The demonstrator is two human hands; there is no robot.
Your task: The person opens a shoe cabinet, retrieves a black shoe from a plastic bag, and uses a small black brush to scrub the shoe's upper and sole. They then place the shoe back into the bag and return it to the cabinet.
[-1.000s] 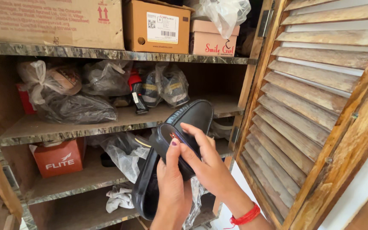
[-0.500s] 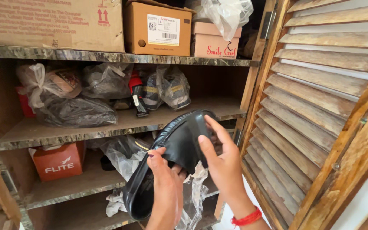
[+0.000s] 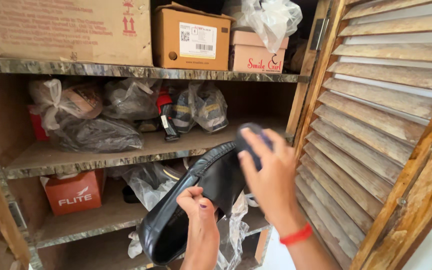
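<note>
— Shelves of worn board with a mottled edging [image 3: 126, 74] are filling the view I'm watching; what's sitting on them?

— Up top I'm seeing brown cardboard boxes [image 3: 192, 39] and a pale pink box [image 3: 257, 56] under a clear plastic bag [image 3: 271, 19]. On the middle shelf, bagged shoes [image 3: 96, 132] are lying in dark and cloudy plastic. Lower down, an orange-red box [image 3: 73, 192] is sitting at the left, with crumpled plastic [image 3: 148, 185] beside it.

— And the door?

— A weathered louvred wooden door [image 3: 376, 125] is standing open on the right.

— The hands?

— The left hand [image 3: 201, 220] is pinching the black shoe [image 3: 191, 200] near its middle, holding it tilted before the lower shelves. The right hand [image 3: 268, 175], a red band at its wrist, is blurring; its fingers are curling over the shoe's upper end.
</note>
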